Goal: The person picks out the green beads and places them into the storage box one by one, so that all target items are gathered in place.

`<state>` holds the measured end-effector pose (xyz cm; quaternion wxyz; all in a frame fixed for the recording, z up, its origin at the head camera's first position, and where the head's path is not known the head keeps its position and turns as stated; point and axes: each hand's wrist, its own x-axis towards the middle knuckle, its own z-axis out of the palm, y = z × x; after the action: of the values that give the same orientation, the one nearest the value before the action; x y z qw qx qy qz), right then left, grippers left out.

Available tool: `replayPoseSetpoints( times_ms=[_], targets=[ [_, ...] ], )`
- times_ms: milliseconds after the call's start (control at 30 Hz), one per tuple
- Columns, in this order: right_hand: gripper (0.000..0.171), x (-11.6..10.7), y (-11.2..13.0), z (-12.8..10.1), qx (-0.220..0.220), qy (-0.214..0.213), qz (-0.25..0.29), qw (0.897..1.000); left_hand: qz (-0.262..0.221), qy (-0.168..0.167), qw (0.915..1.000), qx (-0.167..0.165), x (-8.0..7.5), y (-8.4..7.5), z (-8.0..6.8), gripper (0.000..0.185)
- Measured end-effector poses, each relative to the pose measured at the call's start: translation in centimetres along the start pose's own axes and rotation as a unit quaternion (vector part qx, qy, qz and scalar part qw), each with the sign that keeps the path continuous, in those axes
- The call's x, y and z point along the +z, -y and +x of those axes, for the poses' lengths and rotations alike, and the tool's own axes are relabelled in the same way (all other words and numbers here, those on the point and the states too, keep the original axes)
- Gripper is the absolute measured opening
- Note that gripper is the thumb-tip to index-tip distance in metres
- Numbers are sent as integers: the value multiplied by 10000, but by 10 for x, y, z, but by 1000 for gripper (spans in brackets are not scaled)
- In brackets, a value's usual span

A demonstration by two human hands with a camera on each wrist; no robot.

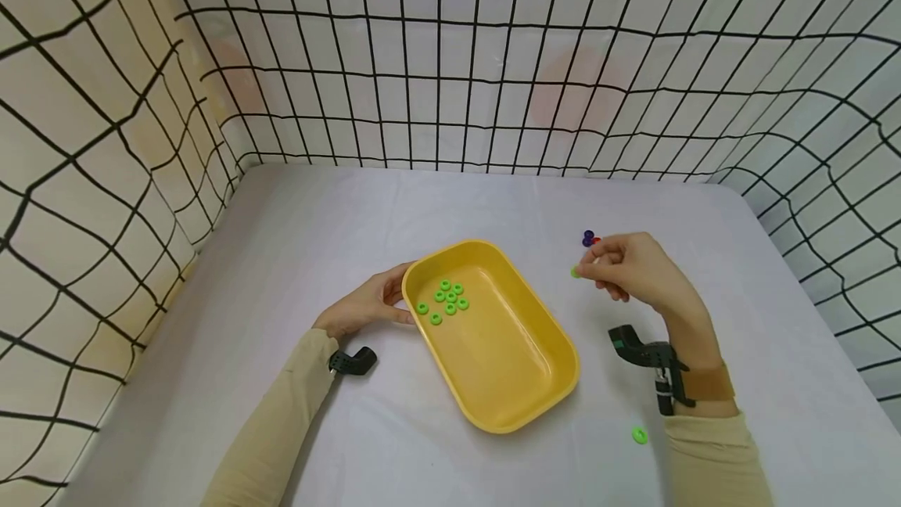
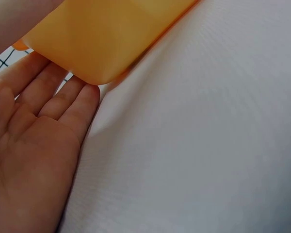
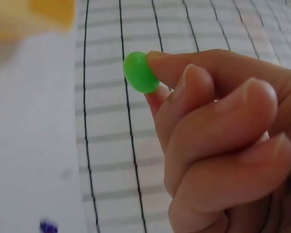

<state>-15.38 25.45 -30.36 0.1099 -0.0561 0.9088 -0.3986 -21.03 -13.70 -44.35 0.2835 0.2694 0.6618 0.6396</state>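
Observation:
My left hand [image 1: 369, 303] holds the left end of a yellow tray [image 1: 507, 335], thumb on the near side and fingers against the outer wall. The tray lies slanted on the table. Inside its far left end sit several small green ring-shaped beads [image 1: 451, 297]. To the right of the tray, my right hand [image 1: 637, 272] pinches one green bead [image 3: 139, 73] between thumb and forefinger; the other fingers are curled. In the left wrist view, the fingers [image 2: 77, 99] touch the tray's underside edge.
Beyond the right hand lie dark blue beads [image 1: 587, 239] and a red bead [image 1: 597, 241], partly hidden by the fingers. A loose green bead [image 1: 639, 435] lies near the right forearm. Black netting [image 1: 439, 84] encloses the white table [image 1: 338, 210] at the back and sides.

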Motion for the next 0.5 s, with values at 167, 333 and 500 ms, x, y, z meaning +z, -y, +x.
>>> replayPoseSetpoints(
  times_ms=[167,333,500],
  targets=[
    [20,24,47,39,-477,556,-116,9972,15,-19,10000,14,-1,2,0,88],
    [12,66,76,70,-822,1315,-547,9864,-12,-6,10000,-6,-2,1,0,88],
    [13,104,87,86,-1189,2150,-1530,9572,-17,41,10000,-29,-3,1,0,90]
  ],
)
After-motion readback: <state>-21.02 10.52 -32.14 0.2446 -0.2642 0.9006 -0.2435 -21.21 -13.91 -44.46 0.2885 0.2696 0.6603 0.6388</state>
